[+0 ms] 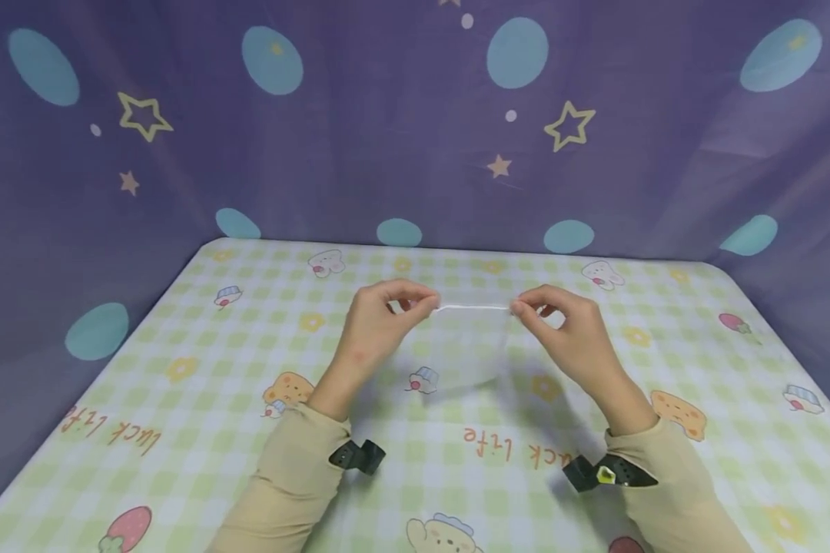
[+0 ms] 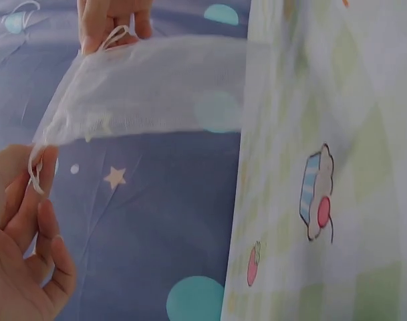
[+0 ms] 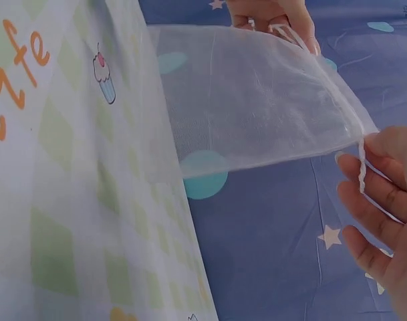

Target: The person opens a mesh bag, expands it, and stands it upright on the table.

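A sheer white drawstring mesh bag (image 2: 156, 90) hangs between my two hands over the table, its top edge stretched nearly straight. My left hand (image 1: 386, 316) pinches one top corner between thumb and forefinger. The opposite corner is pinched in the same way by my right hand (image 1: 566, 326). In the left wrist view a loop of white cord (image 2: 36, 170) dangles below the left fingertips. A twisted end of white cord (image 3: 362, 167) hangs by the right fingers in the right wrist view. Through the thin mesh, the backdrop's pattern shows.
The table (image 1: 235, 445) is covered with a green-and-white checked cloth printed with cupcakes, bears and lettering. Behind it hangs a purple curtain (image 1: 387, 138) with blue ovals and stars. Dark straps with small cameras (image 1: 369, 458) sit on both sleeved wrists.
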Action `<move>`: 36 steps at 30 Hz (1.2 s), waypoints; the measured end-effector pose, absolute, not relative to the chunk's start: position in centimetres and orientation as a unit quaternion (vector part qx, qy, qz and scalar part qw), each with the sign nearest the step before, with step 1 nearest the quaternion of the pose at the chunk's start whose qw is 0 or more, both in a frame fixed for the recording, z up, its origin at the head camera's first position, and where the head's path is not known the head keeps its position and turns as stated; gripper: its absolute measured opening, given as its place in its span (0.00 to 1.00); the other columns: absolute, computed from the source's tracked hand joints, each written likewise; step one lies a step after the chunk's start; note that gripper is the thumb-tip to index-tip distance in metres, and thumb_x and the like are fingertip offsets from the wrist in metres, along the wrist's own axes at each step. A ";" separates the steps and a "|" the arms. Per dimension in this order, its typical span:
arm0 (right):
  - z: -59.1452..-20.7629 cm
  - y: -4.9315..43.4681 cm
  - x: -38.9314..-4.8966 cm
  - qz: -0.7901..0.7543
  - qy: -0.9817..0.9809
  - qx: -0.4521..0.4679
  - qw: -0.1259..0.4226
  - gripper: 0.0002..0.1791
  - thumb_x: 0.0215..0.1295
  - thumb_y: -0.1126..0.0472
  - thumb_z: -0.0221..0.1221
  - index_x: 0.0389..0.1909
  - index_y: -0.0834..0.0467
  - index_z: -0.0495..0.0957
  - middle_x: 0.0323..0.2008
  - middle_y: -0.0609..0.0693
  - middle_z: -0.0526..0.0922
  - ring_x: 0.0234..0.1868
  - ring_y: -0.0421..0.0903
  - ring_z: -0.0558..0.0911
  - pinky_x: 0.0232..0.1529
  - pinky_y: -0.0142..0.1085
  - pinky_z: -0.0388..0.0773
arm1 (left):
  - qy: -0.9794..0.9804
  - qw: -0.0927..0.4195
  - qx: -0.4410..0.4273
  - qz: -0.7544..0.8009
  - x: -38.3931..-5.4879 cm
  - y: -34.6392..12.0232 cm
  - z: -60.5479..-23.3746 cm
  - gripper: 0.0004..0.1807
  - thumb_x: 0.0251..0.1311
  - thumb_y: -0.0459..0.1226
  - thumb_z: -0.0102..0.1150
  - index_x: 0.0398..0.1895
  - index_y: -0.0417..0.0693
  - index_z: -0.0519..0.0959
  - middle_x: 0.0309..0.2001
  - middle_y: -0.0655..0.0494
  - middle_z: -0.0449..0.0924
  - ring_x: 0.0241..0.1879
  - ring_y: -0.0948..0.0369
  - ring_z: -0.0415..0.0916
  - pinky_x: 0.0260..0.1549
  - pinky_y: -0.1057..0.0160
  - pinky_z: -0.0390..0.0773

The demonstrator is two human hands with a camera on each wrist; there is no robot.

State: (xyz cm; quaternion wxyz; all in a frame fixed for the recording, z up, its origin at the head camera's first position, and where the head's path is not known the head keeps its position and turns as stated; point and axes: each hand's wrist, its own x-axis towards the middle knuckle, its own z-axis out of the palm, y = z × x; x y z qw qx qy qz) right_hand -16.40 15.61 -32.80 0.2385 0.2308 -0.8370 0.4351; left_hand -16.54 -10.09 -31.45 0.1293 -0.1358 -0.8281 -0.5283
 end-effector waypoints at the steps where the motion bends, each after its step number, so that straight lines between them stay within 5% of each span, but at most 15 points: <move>1: -32.8 15.7 -16.3 0.441 -0.839 0.220 0.230 0.02 0.64 0.67 0.65 0.36 0.61 0.85 0.32 0.50 0.86 0.33 0.36 0.78 0.40 0.30 0.73 | -0.823 0.128 -0.139 -0.535 -16.5 -9.9 -31.4 0.06 0.60 0.42 0.69 0.37 0.52 0.89 0.31 0.62 0.85 0.33 0.62 0.75 0.32 0.63 0.71; 20: -33.6 15.0 -15.9 0.516 -0.827 0.165 0.148 0.08 0.69 0.60 0.62 0.40 0.62 0.83 0.33 0.54 0.86 0.33 0.45 0.82 0.37 0.31 0.75 | -0.801 0.102 -0.136 -0.574 -16.6 -9.3 -32.0 0.08 0.64 0.41 0.66 0.41 0.47 0.85 0.35 0.57 0.85 0.37 0.60 0.78 0.39 0.59 0.74; 36: -34.4 14.3 -17.0 0.562 -0.816 0.113 0.074 0.14 0.70 0.58 0.61 0.43 0.67 0.81 0.35 0.58 0.86 0.32 0.40 0.83 0.39 0.33 0.78 | -0.817 0.086 -0.108 -0.559 -16.8 -9.6 -32.8 0.11 0.64 0.43 0.65 0.43 0.46 0.85 0.39 0.56 0.85 0.42 0.58 0.78 0.47 0.56 0.75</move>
